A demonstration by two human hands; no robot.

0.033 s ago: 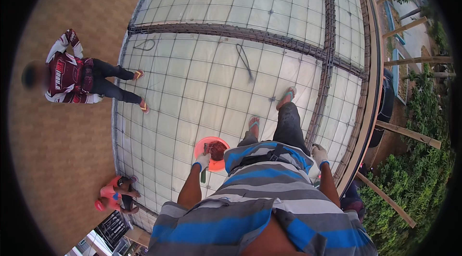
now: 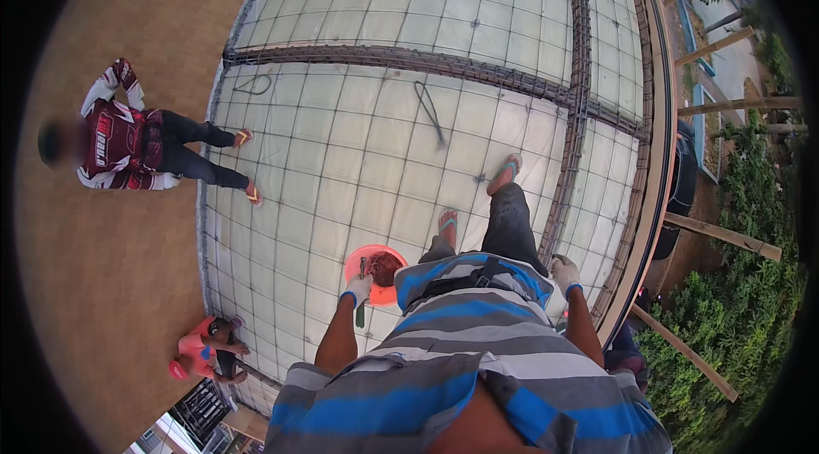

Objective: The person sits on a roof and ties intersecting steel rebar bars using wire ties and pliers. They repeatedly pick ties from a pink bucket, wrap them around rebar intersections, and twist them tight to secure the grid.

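Note:
My left hand [image 2: 359,287], in a pale glove with a blue cuff, is closed around a hand tool [image 2: 360,315] with a green handle and a narrow dark metal head. That hand hangs over the near left part of an orange-pink basin [image 2: 351,263]. Inside the basin lies a dark reddish tangle of what looks like tie wire [image 2: 386,268]. At my other side hangs my right hand [image 2: 564,275], also gloved, beside the long rebar cage [image 2: 565,189]. Its fingers look curled, and what they hold is too small to make out.
A grid of thin steel bars [image 2: 341,147] over pale sheeting surrounds my feet. Another rebar cage [image 2: 358,55] crosses ahead. Wire loops [image 2: 429,108] lie on the grid. One person [image 2: 124,134] stands left; another [image 2: 200,347] crouches near left. Wooden posts [image 2: 721,236] jut beyond the right edge.

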